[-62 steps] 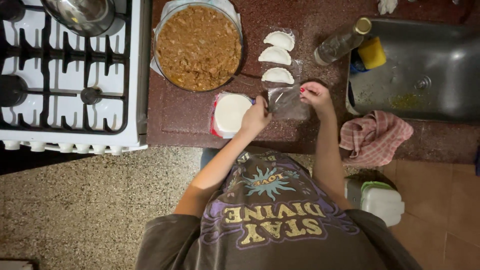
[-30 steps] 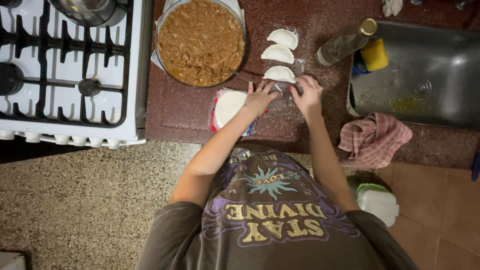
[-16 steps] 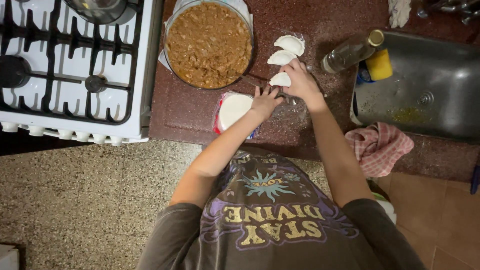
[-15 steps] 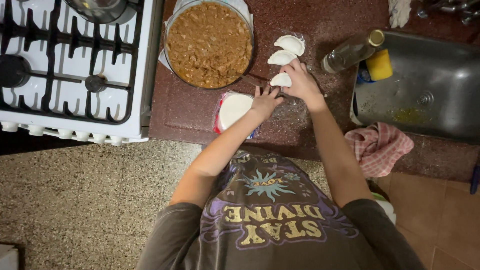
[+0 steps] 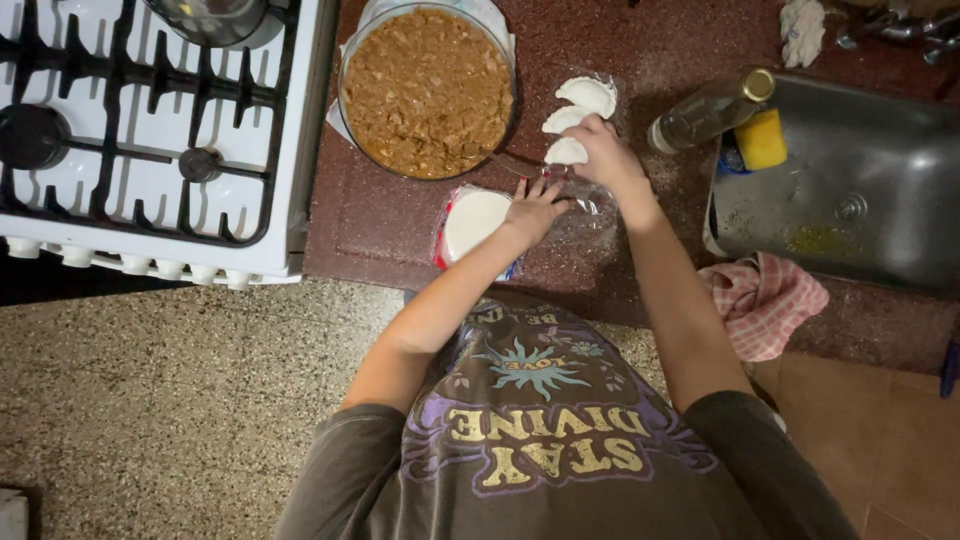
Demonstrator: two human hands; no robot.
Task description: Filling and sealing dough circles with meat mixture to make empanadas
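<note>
My right hand (image 5: 603, 150) lies with fingers curled down on the nearest of three folded white pastries (image 5: 565, 152), which sit in a row on the dark red counter (image 5: 380, 225). My left hand (image 5: 535, 205) lies flat with fingers spread, between a packet of round white dough discs (image 5: 472, 222) and a crumpled clear plastic sheet (image 5: 588, 208). A glass bowl of brown filling (image 5: 428, 88) stands just behind, with a utensil handle (image 5: 515, 165) sticking out at its near rim.
A white gas stove (image 5: 150, 130) with a pot (image 5: 215, 15) fills the left. On the right is a steel sink (image 5: 860, 190) with a yellow sponge (image 5: 762, 138), a glass bottle (image 5: 705, 112) and a checked cloth (image 5: 765, 300) at its edge.
Both hands left the plastic sheet and moved up the counter. My right hand went to the nearest folded pastry; my left hand settled beside the dough packet.
</note>
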